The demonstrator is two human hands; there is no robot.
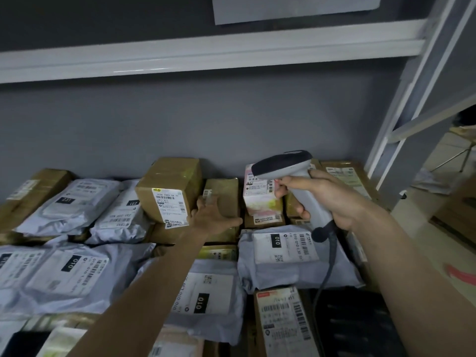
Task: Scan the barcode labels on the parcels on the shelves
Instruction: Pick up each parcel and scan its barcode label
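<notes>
- The right hand grips the grey barcode scanner by its handle, its dark head pointing toward 9 o'clock.
- The left hand reaches forward, fingers spread wide, touching the brown box at its 9 o'clock.
- A pink-labelled parcel stands just beside the scanner's head.
- Grey mailer bags and cartons crowd the shelf toward 6 o'clock.

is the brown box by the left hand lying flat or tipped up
Tipped up: the brown box leans on the parcels beneath, its label facing the camera, with the left hand beside it.
</notes>
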